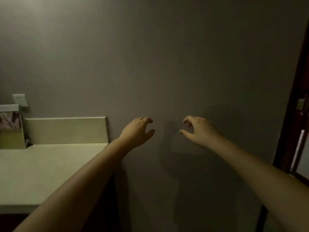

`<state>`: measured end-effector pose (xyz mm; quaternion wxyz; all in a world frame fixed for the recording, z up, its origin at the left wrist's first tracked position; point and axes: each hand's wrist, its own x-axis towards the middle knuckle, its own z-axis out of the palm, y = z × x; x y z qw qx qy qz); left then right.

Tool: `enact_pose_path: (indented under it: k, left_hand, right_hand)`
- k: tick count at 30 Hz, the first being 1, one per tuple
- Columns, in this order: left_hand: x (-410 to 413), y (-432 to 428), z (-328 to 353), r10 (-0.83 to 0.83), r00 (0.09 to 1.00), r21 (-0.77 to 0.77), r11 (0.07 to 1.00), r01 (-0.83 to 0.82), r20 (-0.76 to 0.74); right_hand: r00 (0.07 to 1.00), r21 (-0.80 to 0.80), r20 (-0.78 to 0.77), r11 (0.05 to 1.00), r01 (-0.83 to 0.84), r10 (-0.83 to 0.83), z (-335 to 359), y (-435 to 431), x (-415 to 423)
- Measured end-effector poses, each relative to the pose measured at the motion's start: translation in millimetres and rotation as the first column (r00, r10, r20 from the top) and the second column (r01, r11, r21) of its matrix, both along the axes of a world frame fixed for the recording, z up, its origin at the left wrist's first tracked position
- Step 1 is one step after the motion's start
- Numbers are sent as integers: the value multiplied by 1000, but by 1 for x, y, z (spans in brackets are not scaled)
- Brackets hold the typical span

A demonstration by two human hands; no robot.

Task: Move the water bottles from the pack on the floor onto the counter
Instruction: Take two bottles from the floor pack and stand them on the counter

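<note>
Both my arms reach forward in front of a plain grey wall. My left hand hangs in the air just right of the counter's far corner, fingers loosely curled, holding nothing. My right hand is at the same height a short way to the right, fingers also loosely curled and empty. The pale counter lies at the lower left under my left forearm, with a low backsplash behind it. No water bottles and no pack are in view; the floor is out of frame.
A box with a printed picture stands at the counter's back left. A white wall socket is above it. A dark wooden door frame with a latch runs down the right edge.
</note>
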<state>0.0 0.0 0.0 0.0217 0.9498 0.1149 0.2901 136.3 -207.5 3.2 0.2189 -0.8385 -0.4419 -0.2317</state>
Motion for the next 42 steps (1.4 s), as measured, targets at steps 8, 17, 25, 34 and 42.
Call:
enact_pose_path:
  k: [8, 17, 25, 34, 42]
  left_hand:
    - [-12, -2, -65, -35, 998, -150, 988, 43, 55]
    - [0, -5, -160, -52, 999, -315, 948, 54, 13]
    - [59, -2, -204, -76, 994, -386, 922, 41, -76]
    - [179, 5, -227, -65, 988, -416, 909, -1, -144]
    - [264, 16, -223, 22, 995, -423, 904, -63, -102]
  right_hand:
    - [993, -13, -120, 1000, -21, 19, -81, 5, -12]
    - [942, -38, -336, 999, -6, -7, -164, -8, -3]
    - [886, -97, -460, 995, 16, -59, -206, -15, 56]
    - [886, -27, -464, 1000, -3, -10, -224, 1, 179]
    - [887, -35, -459, 996, -81, 56, -219, 29, 281]
